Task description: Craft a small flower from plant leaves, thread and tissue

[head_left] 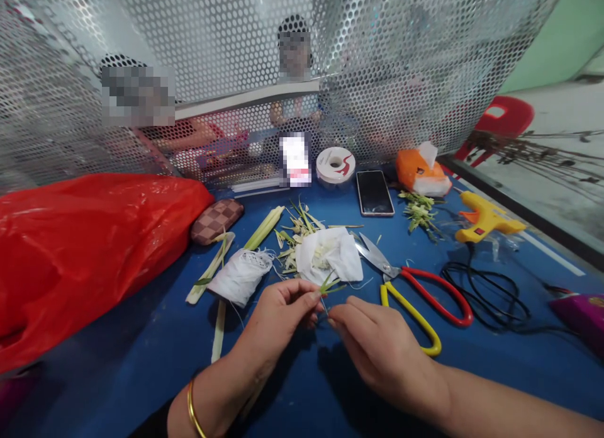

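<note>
Between the thumb and fingers of my left hand (287, 309) is a small piece of green leaf (331, 287), its pointed tips spreading to the right. A thin strand (324, 306), wire or thread, runs down from it towards my right hand (377, 340). The fingertips of that hand are pinched together at the strand's lower end. Just beyond the hands lies a white tissue (346, 255) with pale plant bits on it. A wound bundle of white thread (240, 277) rests left of my fingers. Scissors (389, 271) with red and yellow handles lie half open at the right.
Cut leaf scraps (302, 224) and a leaf stalk (265, 227) lie at mid-table. A red plastic bag (94, 249) fills the left. Along the back are a ribbon spool (335, 174), a phone (375, 192) and tissues (419, 170). A yellow glue gun (486, 218) trails black cable (481, 299) at right.
</note>
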### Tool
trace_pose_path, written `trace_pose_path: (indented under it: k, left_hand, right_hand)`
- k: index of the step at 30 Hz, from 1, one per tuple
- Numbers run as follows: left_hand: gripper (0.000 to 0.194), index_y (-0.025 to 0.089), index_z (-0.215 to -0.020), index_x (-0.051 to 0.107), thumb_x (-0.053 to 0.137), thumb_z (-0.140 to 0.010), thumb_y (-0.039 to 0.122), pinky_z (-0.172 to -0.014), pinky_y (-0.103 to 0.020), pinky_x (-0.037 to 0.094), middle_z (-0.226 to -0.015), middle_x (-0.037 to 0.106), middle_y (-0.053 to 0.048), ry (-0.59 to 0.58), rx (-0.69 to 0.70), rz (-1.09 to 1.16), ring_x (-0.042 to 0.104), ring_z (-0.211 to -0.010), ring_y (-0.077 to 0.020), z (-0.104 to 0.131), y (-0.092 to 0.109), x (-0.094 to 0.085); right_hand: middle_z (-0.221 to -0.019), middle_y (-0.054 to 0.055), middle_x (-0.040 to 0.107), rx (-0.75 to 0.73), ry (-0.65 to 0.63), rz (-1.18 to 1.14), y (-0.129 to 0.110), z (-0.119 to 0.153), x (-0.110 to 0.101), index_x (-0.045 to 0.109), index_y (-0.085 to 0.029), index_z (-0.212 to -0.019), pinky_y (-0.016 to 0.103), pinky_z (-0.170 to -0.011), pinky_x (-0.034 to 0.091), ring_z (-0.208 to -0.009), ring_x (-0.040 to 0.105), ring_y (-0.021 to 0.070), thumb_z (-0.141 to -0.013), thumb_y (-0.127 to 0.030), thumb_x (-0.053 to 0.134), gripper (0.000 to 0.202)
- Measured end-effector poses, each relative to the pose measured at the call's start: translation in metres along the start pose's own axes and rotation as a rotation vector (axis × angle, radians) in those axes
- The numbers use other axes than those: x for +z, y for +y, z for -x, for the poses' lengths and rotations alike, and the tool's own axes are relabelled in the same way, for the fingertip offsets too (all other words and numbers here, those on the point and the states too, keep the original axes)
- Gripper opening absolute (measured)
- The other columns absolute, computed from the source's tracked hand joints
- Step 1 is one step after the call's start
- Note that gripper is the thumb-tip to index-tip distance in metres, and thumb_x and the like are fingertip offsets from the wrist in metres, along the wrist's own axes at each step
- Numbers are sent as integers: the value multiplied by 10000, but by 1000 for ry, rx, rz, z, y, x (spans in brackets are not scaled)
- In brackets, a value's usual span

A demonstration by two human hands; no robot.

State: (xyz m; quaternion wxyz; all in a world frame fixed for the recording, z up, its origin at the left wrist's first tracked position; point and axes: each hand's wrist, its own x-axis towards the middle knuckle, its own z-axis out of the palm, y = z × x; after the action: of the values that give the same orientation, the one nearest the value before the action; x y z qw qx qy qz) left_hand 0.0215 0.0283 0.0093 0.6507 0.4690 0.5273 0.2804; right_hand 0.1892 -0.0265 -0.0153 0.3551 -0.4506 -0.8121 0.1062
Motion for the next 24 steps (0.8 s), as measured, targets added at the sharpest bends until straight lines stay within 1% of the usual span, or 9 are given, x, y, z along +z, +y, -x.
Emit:
trace_pose_path:
  k: [2, 5, 7, 9, 11, 13, 17, 20, 24]
  left_hand:
    - [188, 142, -788, 689, 718, -731, 320, -565, -235, 456, -646, 653, 0, 10, 11, -9, 539, -539, -97, 0, -1, 1]
    - [162, 140, -762, 687, 712, -715, 293, -574, -243, 458, -603, 640, 10, 27, 29, -48, 539, -531, -103, 0, -1, 4]
    - [149, 139, -740, 686, 714, -699, 279, -579, -244, 458, -583, 633, 14, 43, 42, -72, 542, -529, -106, 0, -1, 5]
    - [154, 139, -736, 692, 717, -696, 285, -568, -241, 451, -581, 633, 15, 48, 49, -81, 538, -517, -103, -1, -1, 5]
    - [178, 136, -754, 699, 713, -711, 308, -538, -231, 431, -599, 641, 8, 30, 34, -72, 521, -495, -92, -1, -1, 4]
    - [203, 132, -776, 700, 704, -733, 331, -501, -212, 403, -628, 646, 1, -18, -8, -57, 497, -476, -75, -1, -2, 1]
    - [219, 128, -790, 693, 688, -763, 345, -464, -182, 385, -659, 620, 6, -89, -75, -34, 459, -480, -58, -2, -5, -2]
    - [206, 124, -804, 695, 691, -754, 324, -454, -178, 392, -678, 610, 3, -104, -77, 3, 456, -505, -64, -3, -6, -3]
    - [205, 112, -834, 704, 690, -724, 284, -469, -204, 430, -677, 608, -1, -117, -81, 42, 461, -514, -76, -4, -3, -2]
  right_hand:
    - [-639, 13, 544, -6, -28, 12, -1, -1, -1, 562, -175, -790, 271, -500, 314, -519, 465, 136, -986, -144, 347, 292]
    - [-612, -2, 503, -68, -70, 7, -1, -2, -1, 525, -188, -727, 274, -483, 285, -502, 424, 128, -963, -102, 329, 318]
    - [-600, -5, 493, -111, -66, 14, 1, -3, -1, 526, -188, -717, 278, -476, 272, -496, 408, 129, -957, -97, 330, 323]
    - [-596, -3, 498, -119, -31, 35, 3, -5, -2, 543, -183, -725, 279, -472, 268, -493, 403, 130, -964, -104, 336, 326]
    - [-606, 3, 515, -95, -1, 36, 6, -8, -6, 568, -171, -752, 270, -475, 281, -499, 417, 127, -976, -125, 354, 313]
    - [-638, 11, 539, -54, 2, -1, 8, -10, -13, 593, -160, -802, 254, -495, 311, -526, 451, 124, -980, -140, 382, 276]
    - [-713, 13, 581, 39, -28, -165, 12, -11, -22, 610, -167, -879, 221, -560, 368, -597, 513, 112, -965, -133, 450, 184]
    - [-725, 7, 593, 50, -31, -245, 12, -11, -21, 608, -174, -876, 204, -581, 383, -618, 529, 103, -962, -134, 477, 162]
    - [-707, 13, 585, 24, -52, -219, 11, -9, -16, 618, -151, -865, 212, -554, 377, -590, 513, 107, -963, -138, 471, 177]
